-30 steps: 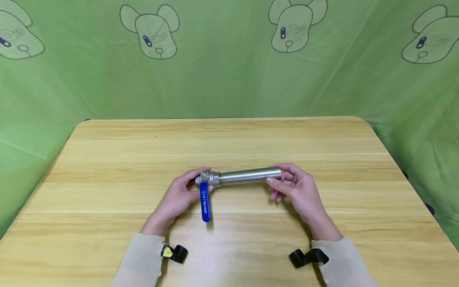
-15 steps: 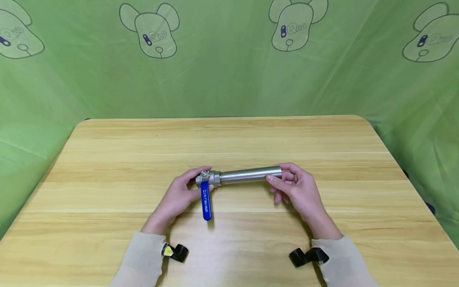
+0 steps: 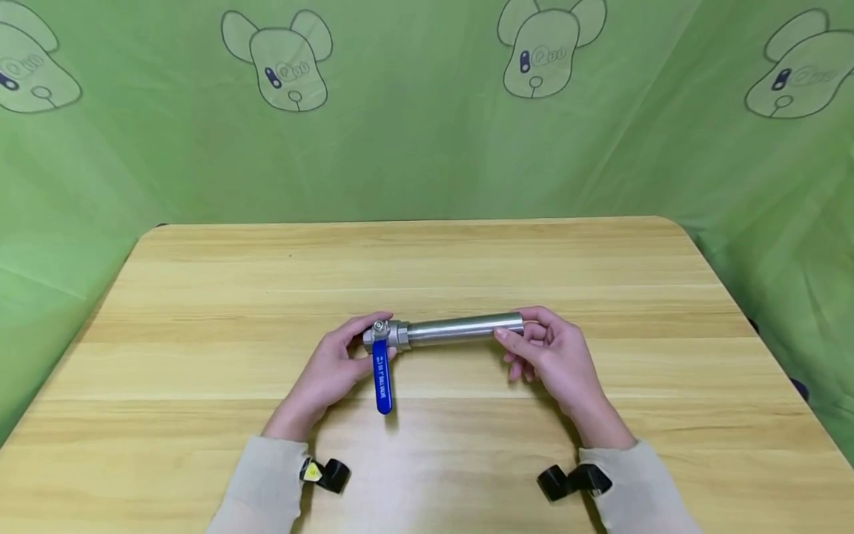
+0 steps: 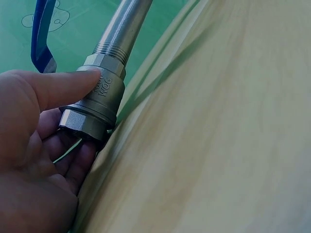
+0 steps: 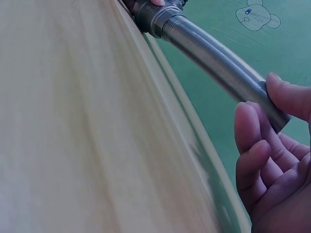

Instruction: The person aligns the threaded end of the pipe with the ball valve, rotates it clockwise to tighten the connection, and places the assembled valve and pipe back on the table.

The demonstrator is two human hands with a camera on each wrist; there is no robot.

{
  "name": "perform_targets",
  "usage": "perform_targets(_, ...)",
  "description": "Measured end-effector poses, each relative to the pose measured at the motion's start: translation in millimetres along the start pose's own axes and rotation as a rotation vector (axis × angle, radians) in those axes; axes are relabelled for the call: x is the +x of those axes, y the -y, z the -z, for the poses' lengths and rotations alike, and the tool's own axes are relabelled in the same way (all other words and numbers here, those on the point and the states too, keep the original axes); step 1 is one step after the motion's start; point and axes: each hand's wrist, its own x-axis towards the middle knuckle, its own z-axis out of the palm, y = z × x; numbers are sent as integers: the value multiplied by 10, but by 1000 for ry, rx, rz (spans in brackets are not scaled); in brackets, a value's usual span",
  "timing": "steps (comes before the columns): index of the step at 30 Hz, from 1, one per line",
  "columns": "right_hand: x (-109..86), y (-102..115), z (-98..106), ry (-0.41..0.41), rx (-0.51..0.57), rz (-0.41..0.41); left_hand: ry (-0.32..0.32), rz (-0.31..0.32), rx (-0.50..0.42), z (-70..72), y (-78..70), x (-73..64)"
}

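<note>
A steel ball valve (image 3: 399, 335) with a blue lever handle (image 3: 382, 377) is joined to a smooth metal pipe (image 3: 460, 328). Threads show where the pipe enters the valve's hex end in the left wrist view. My left hand (image 3: 333, 367) grips the valve body, thumb on its near side and fingers behind. At the pipe's free end, my right hand (image 3: 560, 356) pinches the pipe between thumb and fingers. Its lower fingers curl loosely underneath in the right wrist view. The lever points toward me, across the pipe's line. Valve and pipe lie nearly level, the right end slightly farther away.
A light wood table (image 3: 427, 267) spreads beneath both hands. Green cloth (image 3: 414, 163) with printed bear heads hangs behind it and along the sides. Black wrist mounts (image 3: 333, 475) sit at the grey sleeves (image 3: 260, 486).
Both hands keep their hold on the valve and pipe. The lower fingers of my right hand have shifted slightly; the view has moved a little.
</note>
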Motion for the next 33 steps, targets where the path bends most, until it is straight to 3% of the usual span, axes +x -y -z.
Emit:
perform_targets(18,-7,58,-17,-1,-15,-35,-2,6,-6,29,-24,-7)
perform_targets(21,-9,52,-13,-19,-24,-27,1,14,-12,30,-36,-1)
perform_targets(27,-4,40,-1,-105,-144,-7,-3,28,-27,31,-27,-8)
perform_targets(33,1,27,9,-113,-108,-40,-1,19,-26,22,-21,-19)
